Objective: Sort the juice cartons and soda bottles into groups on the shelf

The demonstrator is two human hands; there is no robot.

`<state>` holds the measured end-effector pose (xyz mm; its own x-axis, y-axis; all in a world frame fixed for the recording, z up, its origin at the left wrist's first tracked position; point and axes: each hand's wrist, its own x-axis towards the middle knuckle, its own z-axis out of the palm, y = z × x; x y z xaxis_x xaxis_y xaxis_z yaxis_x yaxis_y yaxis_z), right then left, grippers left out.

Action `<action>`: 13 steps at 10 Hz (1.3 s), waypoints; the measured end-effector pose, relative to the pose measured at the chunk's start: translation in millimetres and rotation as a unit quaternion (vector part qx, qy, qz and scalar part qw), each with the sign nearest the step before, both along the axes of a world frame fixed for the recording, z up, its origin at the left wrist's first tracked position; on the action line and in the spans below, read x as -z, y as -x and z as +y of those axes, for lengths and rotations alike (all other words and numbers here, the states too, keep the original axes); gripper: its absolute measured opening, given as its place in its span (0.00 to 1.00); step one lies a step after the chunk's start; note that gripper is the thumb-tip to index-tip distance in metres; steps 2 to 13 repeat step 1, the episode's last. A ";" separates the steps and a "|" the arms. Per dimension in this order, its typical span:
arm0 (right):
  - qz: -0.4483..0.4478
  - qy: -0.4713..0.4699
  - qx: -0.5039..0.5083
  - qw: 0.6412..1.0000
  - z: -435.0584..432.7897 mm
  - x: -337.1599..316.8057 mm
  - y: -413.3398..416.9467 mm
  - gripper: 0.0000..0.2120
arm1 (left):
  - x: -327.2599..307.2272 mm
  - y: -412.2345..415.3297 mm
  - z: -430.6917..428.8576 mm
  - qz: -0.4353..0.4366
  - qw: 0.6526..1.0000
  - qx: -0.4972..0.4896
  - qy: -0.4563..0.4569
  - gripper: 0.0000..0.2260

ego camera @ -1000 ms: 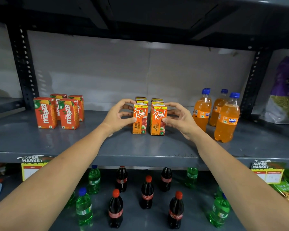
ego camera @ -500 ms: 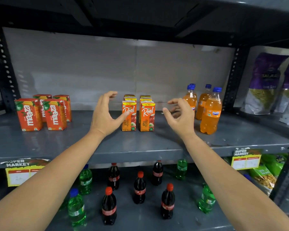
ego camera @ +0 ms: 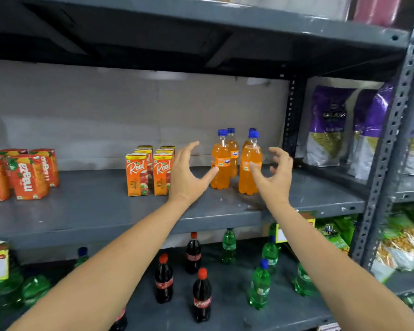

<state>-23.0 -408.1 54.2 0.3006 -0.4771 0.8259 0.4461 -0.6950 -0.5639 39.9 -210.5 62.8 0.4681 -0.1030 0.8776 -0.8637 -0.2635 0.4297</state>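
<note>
Both hands were spread open and empty: the left hand and right hand flanked the Fanta bottles (four, upright) on the grey shelf. The left hand overlapped the Real cartons; Maaza cartons stood well apart, far left.

Single head-worn view, facing forward and slightly down, close to the shelf
</note>
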 end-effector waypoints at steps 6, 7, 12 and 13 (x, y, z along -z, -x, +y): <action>0.051 -0.021 -0.073 0.996 -10.9 -3.1 -5.1 0.31 | -6.7 -6.2 -20.1 0.082 0.996 -0.005 0.033 0.33; 0.051 -0.021 -0.073 0.996 -10.9 -3.1 -5.1 0.31 | -6.7 -6.2 -20.1 0.082 0.996 -0.005 0.033 0.33; 0.051 -0.021 -0.073 0.996 -10.9 -3.1 -5.1 0.31 | -6.7 -6.2 -20.1 0.082 0.996 -0.005 0.033 0.33; 0.051 -0.021 -0.073 0.996 -10.9 -3.1 -5.1 0.31 | -6.7 -6.2 -20.1 0.082 0.996 -0.005 0.033 0.33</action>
